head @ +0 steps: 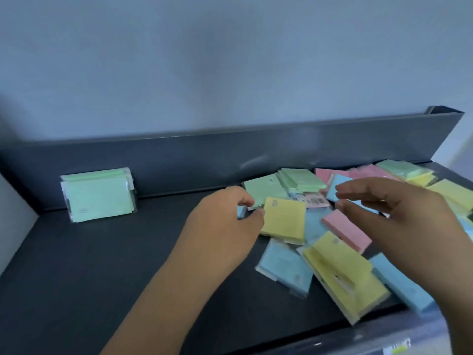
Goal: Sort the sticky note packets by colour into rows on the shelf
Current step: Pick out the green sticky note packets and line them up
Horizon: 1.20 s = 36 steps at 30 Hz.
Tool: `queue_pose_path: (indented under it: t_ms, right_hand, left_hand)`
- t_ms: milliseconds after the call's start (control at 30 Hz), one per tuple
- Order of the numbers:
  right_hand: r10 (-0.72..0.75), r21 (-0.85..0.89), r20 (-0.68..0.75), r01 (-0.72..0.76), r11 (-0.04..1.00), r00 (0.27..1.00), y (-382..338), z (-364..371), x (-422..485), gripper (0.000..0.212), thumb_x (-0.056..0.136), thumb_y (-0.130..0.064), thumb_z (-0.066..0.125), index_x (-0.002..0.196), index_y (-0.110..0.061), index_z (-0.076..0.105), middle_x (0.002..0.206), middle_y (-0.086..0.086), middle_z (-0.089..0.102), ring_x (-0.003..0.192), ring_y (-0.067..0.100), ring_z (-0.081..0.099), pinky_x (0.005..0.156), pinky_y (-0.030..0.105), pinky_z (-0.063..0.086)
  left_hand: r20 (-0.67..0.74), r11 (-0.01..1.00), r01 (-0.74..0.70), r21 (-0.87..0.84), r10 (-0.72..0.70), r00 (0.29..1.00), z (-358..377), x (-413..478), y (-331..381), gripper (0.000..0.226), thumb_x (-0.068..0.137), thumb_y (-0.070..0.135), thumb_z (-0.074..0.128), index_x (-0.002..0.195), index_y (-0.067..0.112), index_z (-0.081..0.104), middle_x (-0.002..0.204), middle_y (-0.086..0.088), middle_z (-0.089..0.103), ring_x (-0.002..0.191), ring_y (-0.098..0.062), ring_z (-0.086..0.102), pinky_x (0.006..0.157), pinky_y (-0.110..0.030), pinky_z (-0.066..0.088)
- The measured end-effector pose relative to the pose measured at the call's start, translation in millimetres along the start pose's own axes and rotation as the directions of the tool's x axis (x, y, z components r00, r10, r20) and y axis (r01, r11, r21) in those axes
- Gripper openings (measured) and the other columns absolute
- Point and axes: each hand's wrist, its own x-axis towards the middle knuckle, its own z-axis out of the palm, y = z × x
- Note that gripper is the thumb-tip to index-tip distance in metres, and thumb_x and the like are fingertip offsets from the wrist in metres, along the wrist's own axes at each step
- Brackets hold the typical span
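Note:
A mixed pile of sticky note packets (340, 267) in green, yellow, pink and blue covers the right half of the dark shelf (102, 265). A small row of green packets (98, 198) stands upright against the back lip at the left. My left hand (225, 224) reaches into the pile's left edge, its thumb and curled fingers pinching the corner of a flat green packet (263, 192), right beside a yellow packet (284, 220). My right hand (389, 216) hovers blurred over the middle of the pile, fingers spread and holding nothing.
A raised dark back lip (230, 155) runs along the rear of the shelf below a pale wall. The front edge (332, 339) lies at the bottom right, with a price label strip. A side wall closes the left end.

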Motion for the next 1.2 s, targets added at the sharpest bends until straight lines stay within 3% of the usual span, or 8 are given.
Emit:
queue_pose_path:
  t_ms: [133,233,400,533,700,900,1033,1200]
  right_hand:
    - [-0.003,-0.067,-0.030,0.001,0.998,1.000,36,-37,0,0.021,0.082,-0.037,0.074,0.104,-0.038,0.073,0.102,-0.030,0.070,0.101,0.015,0.069,0.094,0.038,0.054]
    - [0.002,-0.116,-0.032,-0.006,0.993,0.999,68,-71,4,0.022,0.082,-0.036,0.074,0.104,-0.037,0.074,0.103,-0.031,0.068,0.100,0.017,0.068,0.087,0.036,0.050]
    - [0.012,-0.116,0.011,-0.010,0.993,1.000,111,-108,19,0.021,0.086,-0.037,0.072,0.107,-0.040,0.073,0.101,-0.038,0.064,0.098,0.014,0.066,0.087,0.039,0.054]
    - [-0.001,-0.140,0.087,0.014,0.990,0.996,126,-118,32,0.036,0.087,-0.041,0.070,0.123,-0.041,0.064,0.103,-0.034,0.065,0.093,0.013,0.064,0.086,0.036,0.050]
    - [-0.023,-0.173,0.141,0.047,0.984,0.990,138,-121,45,0.041,0.087,-0.043,0.068,0.127,-0.039,0.063,0.107,-0.028,0.068,0.082,0.008,0.064,0.077,0.034,0.046]
    - [-0.038,-0.255,0.199,0.089,0.963,0.979,170,-129,67,0.035,0.089,-0.039,0.070,0.123,-0.037,0.068,0.110,-0.023,0.068,0.083,-0.007,0.052,0.070,0.012,0.036]
    - [-0.065,-0.261,0.285,0.143,0.955,0.956,188,-148,86,0.029,0.088,-0.045,0.068,0.117,-0.043,0.069,0.109,-0.031,0.064,0.090,0.003,0.055,0.073,0.025,0.040]
    - [-0.135,-0.158,0.350,0.200,0.967,0.927,218,-183,112,0.018,0.084,-0.048,0.067,0.096,-0.058,0.059,0.095,-0.048,0.052,0.087,-0.019,0.052,0.073,0.008,0.036]
  left_hand:
    - [-0.038,0.999,-0.050,-0.002,0.050,0.998,38,10,41,0.014,0.092,0.045,0.062,0.104,0.039,0.065,0.107,0.027,0.062,0.101,0.007,0.057,0.080,-0.016,0.044]
    - [-0.079,1.000,-0.011,0.006,0.011,0.997,67,18,74,0.013,0.092,0.041,0.065,0.104,0.037,0.065,0.108,0.026,0.061,0.098,0.005,0.058,0.070,-0.010,0.040]
    - [-0.184,0.995,0.057,0.079,-0.041,0.982,97,20,105,0.019,0.093,0.036,0.066,0.111,0.035,0.066,0.106,0.021,0.057,0.097,-0.003,0.056,0.077,-0.026,0.042]
    - [-0.174,0.983,0.052,0.176,-0.021,0.985,106,15,129,0.020,0.094,0.036,0.064,0.114,0.033,0.066,0.099,0.018,0.050,0.074,-0.006,0.056,0.072,-0.032,0.052]
    - [-0.154,0.925,-0.026,0.379,0.091,0.984,124,9,150,0.015,0.095,0.034,0.057,0.104,0.027,0.066,0.104,0.010,0.062,0.096,-0.016,0.057,0.082,-0.038,0.051]
    - [-0.044,0.921,-0.163,0.353,0.190,0.981,156,10,164,0.018,0.096,0.049,0.054,0.110,0.039,0.062,0.108,0.021,0.061,0.105,-0.003,0.050,0.087,-0.029,0.048]
    - [0.055,0.980,-0.085,0.181,0.076,0.996,178,24,188,0.018,0.093,0.049,0.060,0.109,0.041,0.065,0.107,0.026,0.061,0.083,0.004,0.058,0.076,-0.015,0.044]
    - [-0.012,0.928,0.015,0.372,-0.011,1.000,212,32,212,0.028,0.093,0.056,0.055,0.115,0.040,0.061,0.103,0.022,0.059,0.096,-0.003,0.059,0.081,-0.026,0.049]
